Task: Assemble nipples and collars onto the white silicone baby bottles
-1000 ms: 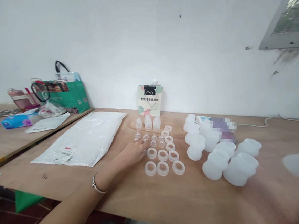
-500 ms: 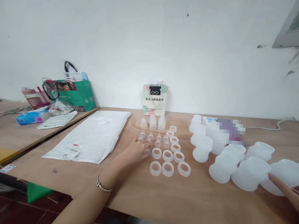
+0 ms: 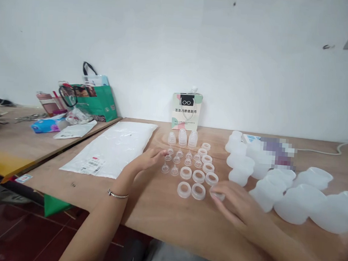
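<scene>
Clear baby bottle nipples (image 3: 175, 170) stand in rows on the wooden table. My left hand (image 3: 149, 160) is just left of them, its fingers stretched toward the rows and no object visible in it. Beside the nipples lie several translucent bottle collar rings (image 3: 198, 191). At the near right corner of these rings, my right hand (image 3: 236, 201) pinches one collar ring (image 3: 219, 196) between thumb and fingers; part of it is hidden. Behind the nipples stand three clear domed caps (image 3: 182, 137). Frosted white bottle bodies (image 3: 299, 202) are grouped to the right, past my right hand.
A white mailing bag (image 3: 109, 149) lies flat to the left. Against the wall stands a small paper bag (image 3: 186, 114). A green shopping bag (image 3: 99, 102) and a blue tissue pack (image 3: 49, 124) are on the adjoining left table. A white cable (image 3: 320, 151) runs along the back right.
My right hand has come left from the bottle bodies to the near right collar ring and gripped it. My left hand has drawn back leftward, uncovering the front nipples. The view has shifted slightly.
</scene>
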Tool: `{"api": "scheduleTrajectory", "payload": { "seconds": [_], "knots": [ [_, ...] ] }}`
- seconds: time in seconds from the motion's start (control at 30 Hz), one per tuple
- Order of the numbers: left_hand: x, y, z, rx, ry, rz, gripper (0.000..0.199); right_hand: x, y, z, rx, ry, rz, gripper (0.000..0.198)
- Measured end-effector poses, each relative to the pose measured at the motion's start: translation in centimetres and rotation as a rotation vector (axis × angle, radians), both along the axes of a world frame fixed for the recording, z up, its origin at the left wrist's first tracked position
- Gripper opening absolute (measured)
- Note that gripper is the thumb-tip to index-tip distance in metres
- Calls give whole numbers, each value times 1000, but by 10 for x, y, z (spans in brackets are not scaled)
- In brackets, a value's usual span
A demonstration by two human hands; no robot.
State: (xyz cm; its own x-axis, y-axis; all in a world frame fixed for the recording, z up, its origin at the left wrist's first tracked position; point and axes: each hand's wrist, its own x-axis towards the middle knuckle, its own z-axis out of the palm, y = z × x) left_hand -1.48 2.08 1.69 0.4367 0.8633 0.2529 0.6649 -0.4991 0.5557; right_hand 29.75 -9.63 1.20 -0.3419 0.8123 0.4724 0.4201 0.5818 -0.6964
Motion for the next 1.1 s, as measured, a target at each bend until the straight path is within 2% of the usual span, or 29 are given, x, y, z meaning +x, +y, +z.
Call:
{"api": "scheduleTrajectory", "payload": {
  "seconds": [0.03, 0.13, 0.23, 0.33, 0.4, 0.43, 0.5, 0.57, 0.67, 0.77, 0.83, 1.0, 1.1],
  "knots": [
    [-2, 1, -3, -27, 16, -21, 42, -17, 16, 2, 20, -196, 83, 14],
    [-11, 5, -9, -102, 62, -44, 52, -56, 51, 1, 125, -493, 141, 29],
    [-17, 10, -14, -166, 102, -90, 58, -71, 59, -7, 201, -643, 121, 30],
    [-16, 14, -19, -176, 68, -156, 48, -71, 54, -13, 232, -651, 108, 20],
    [-15, 15, -21, -207, 26, -183, 39, -67, 50, -11, 204, -503, 113, 23],
    [-15, 15, -21, -226, 9, -187, 35, -64, 49, -8, 142, -373, 109, 26],
    [-14, 14, -20, -235, -20, -173, 30, -59, 50, -2, -94, -20, 104, 32],
    [-12, 12, -18, -194, -91, -134, 29, -55, 54, 2, -390, 395, 129, 33],
    [-5, 7, -10, -139, -317, -93, 26, -50, 59, 2, -712, 874, 243, 35],
    [12, -4, 2, -125, -516, -105, 26, -51, 59, -1, -873, 1014, 329, 33],
    [26, -13, 13, -116, -562, -153, 26, -54, 57, -3, -927, 1040, 351, 32],
    [58, -27, 45, 1, -474, -231, 29, -54, 57, -6, -997, 1152, 350, 25],
    [70, -24, 52, -27, -384, -307, 31, -50, 61, -10, -1037, 1218, 334, 21]
  ]
}}
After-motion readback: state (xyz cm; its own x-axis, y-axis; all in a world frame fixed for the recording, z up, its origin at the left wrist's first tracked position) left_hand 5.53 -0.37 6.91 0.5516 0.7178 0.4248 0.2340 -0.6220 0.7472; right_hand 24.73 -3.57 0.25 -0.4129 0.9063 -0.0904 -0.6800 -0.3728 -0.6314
